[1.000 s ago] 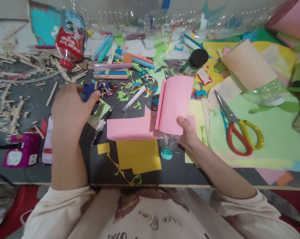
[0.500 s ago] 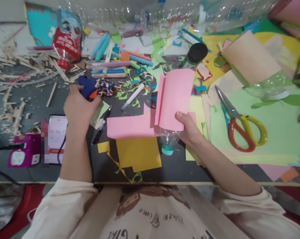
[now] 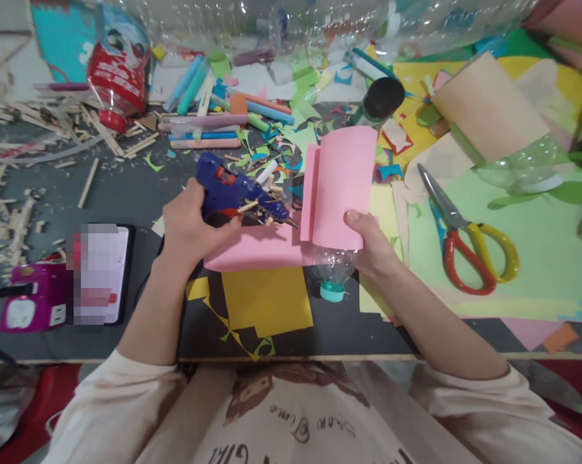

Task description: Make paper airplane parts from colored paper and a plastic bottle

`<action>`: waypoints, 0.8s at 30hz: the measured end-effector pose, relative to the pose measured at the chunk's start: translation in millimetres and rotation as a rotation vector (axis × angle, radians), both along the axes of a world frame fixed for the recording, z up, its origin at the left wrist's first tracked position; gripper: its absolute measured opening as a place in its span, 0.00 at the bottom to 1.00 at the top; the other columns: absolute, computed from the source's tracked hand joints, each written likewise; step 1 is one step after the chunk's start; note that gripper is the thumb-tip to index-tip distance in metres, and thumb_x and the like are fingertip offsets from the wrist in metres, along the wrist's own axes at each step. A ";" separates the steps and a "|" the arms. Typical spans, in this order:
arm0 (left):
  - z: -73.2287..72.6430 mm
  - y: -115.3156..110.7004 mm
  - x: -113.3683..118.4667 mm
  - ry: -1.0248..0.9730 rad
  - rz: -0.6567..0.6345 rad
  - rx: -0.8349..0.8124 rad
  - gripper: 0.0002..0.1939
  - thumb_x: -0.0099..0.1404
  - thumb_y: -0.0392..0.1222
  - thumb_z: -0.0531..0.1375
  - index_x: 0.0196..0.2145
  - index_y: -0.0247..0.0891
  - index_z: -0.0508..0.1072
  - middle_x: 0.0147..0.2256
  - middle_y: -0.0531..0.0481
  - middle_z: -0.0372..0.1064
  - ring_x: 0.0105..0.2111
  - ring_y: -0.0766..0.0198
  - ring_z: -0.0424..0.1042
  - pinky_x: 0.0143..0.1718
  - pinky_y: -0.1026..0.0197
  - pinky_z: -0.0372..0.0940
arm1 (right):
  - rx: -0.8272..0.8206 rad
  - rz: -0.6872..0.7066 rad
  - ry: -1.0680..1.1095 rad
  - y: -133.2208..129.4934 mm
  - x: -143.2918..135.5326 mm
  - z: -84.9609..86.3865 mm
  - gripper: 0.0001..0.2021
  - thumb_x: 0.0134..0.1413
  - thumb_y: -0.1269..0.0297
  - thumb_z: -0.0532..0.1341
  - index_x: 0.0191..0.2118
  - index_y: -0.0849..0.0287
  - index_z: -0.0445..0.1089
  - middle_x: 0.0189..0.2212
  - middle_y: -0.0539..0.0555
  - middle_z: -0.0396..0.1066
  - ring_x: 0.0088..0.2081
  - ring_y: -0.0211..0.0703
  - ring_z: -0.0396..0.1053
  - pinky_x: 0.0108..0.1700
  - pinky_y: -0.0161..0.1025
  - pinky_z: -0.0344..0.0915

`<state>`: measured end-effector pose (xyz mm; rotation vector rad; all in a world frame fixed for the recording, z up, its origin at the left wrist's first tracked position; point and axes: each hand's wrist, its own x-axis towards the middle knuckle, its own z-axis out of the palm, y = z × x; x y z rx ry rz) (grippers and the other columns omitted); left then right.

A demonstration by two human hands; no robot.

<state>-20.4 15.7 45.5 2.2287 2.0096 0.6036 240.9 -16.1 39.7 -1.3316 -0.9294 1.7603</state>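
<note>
My left hand (image 3: 194, 222) is wrapped round a blue glue gun (image 3: 237, 190), whose nozzle points right, close to the edge of the pink paper. Bits of wood and scraps cling around its front. My right hand (image 3: 375, 241) holds a clear bottle (image 3: 336, 261) with pink paper (image 3: 346, 187) wrapped round it, the thumb pressing on the paper's lower right. The bottle's teal cap (image 3: 332, 291) faces me. A flat pink strip (image 3: 261, 248) lies beneath the gun, over a mustard paper sheet (image 3: 269, 299).
Red and yellow scissors (image 3: 465, 238) lie on green paper at the right. A phone (image 3: 104, 274) and a purple box (image 3: 34, 296) are at the left. Markers (image 3: 208, 122), wood bits, paper scraps, a red-labelled bottle (image 3: 119, 77) and a paper-wrapped bottle (image 3: 494, 109) are further back.
My left hand has lifted the glue gun and brought it right, its nozzle now beside the pink-wrapped bottle. My right hand and the bottle have barely moved.
</note>
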 end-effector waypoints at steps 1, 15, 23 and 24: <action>-1.9 -0.4 0.2 0.005 -0.012 -0.012 0.24 0.47 0.50 0.63 0.42 0.41 0.67 0.36 0.47 0.72 0.39 0.49 0.75 0.38 0.55 0.68 | -0.030 -0.043 0.075 0.0 -0.2 0.3 0.28 0.34 0.38 0.68 0.41 0.50 0.73 0.46 0.55 0.77 0.54 0.62 0.71 0.56 0.60 0.67; -5.8 -4.3 4.1 0.092 -0.127 -0.103 0.19 0.51 0.44 0.61 0.43 0.40 0.70 0.37 0.46 0.72 0.42 0.48 0.74 0.41 0.54 0.67 | -0.061 -0.093 0.202 2.5 -0.5 -1.4 0.25 0.34 0.44 0.71 0.40 0.50 0.74 0.45 0.54 0.78 0.52 0.59 0.72 0.55 0.58 0.69; -9.6 -5.6 7.8 0.125 -0.134 -0.066 0.13 0.53 0.45 0.60 0.37 0.40 0.68 0.33 0.48 0.72 0.39 0.51 0.74 0.37 0.56 0.65 | -0.041 -0.090 0.155 2.2 0.3 -3.9 0.25 0.35 0.42 0.69 0.40 0.51 0.73 0.44 0.53 0.78 0.48 0.57 0.74 0.53 0.56 0.71; -9.6 -5.4 8.0 0.131 -0.133 -0.060 0.13 0.53 0.45 0.60 0.37 0.40 0.68 0.33 0.48 0.72 0.38 0.52 0.74 0.37 0.56 0.65 | -0.041 -0.093 0.150 2.3 0.3 -3.9 0.25 0.34 0.42 0.69 0.39 0.51 0.72 0.44 0.53 0.78 0.48 0.57 0.74 0.52 0.55 0.71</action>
